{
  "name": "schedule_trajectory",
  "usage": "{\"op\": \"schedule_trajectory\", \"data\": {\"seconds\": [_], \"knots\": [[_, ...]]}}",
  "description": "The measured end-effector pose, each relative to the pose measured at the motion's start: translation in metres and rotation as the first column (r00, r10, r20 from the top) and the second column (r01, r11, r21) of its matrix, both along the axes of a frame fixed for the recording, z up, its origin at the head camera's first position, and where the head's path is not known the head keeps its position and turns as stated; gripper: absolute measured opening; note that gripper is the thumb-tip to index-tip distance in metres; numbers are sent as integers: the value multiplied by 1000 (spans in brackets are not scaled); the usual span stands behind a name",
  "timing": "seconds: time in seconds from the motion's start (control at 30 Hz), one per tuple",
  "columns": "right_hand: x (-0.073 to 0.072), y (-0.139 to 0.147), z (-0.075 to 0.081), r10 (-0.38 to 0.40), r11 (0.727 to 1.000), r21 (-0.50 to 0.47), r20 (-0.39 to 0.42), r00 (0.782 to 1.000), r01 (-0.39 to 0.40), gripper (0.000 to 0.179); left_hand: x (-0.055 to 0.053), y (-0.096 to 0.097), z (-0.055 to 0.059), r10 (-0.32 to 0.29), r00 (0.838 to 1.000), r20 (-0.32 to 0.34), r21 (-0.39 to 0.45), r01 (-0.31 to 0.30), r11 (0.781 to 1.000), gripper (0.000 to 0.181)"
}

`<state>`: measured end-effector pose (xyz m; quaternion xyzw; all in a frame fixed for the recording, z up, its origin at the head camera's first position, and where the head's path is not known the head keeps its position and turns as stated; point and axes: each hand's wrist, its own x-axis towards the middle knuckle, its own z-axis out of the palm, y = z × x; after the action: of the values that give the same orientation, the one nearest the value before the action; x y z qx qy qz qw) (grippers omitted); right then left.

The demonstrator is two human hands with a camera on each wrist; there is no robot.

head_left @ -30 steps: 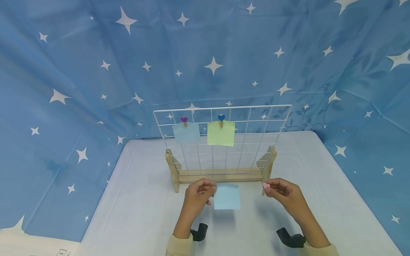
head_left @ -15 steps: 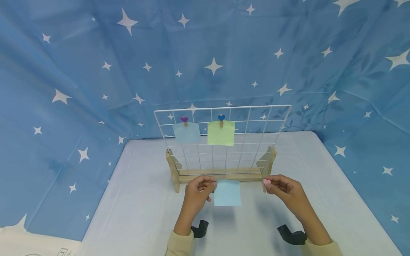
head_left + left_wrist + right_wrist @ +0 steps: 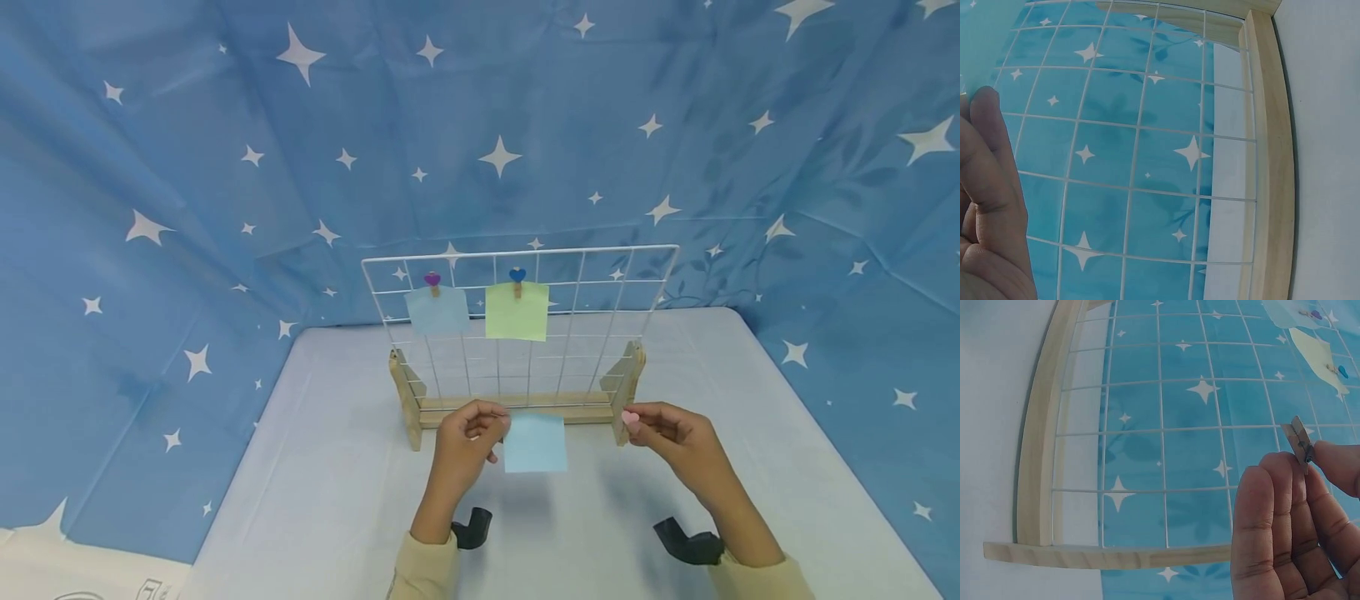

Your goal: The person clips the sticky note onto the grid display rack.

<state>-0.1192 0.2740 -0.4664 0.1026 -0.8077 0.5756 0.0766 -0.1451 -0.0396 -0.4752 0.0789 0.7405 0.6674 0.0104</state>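
My left hand (image 3: 467,442) pinches a light blue sticky note (image 3: 536,443) by its upper left corner, in front of the rack's wooden base. In the left wrist view only part of the note (image 3: 985,37) shows beside the fingers. Off to the right, my right hand (image 3: 681,440) holds a small wooden clothespin (image 3: 1298,442) between thumb and fingertips; its pink heart (image 3: 630,417) shows in the head view. Behind both hands stands a white wire grid rack (image 3: 577,333). A blue note (image 3: 438,315) and a green note (image 3: 517,317) hang from it by heart clothespins.
The rack's wooden feet (image 3: 406,400) stand on a white-covered table (image 3: 330,483). A blue star-printed cloth (image 3: 600,108) hangs behind and at the sides. Black wrist mounts (image 3: 471,528) sit on both forearms. A pale printed sheet (image 3: 90,575) lies at lower left.
Both hands have risen slightly toward the rack, carrying the blue note and the pink-heart clothespin. The right hand has also shifted a little to the right. The hanging notes stay put.
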Motion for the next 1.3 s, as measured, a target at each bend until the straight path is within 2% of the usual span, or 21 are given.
{"op": "schedule_trajectory", "data": {"seconds": [0.8,1.13,1.3], "knots": [[-11,1,31,-10,998,54,-34,999,12,22,-11,8,21,-6,1000,-28,30,7,1000,15],[-14,2,37,-3,999,46,-28,1000,5,21,-13,11,28,4,999,-50,-36,-6,999,15],[-16,3,40,-7,998,57,-25,1000,8,23,-15,13,33,-12,997,-70,-35,10,999,15]]}}
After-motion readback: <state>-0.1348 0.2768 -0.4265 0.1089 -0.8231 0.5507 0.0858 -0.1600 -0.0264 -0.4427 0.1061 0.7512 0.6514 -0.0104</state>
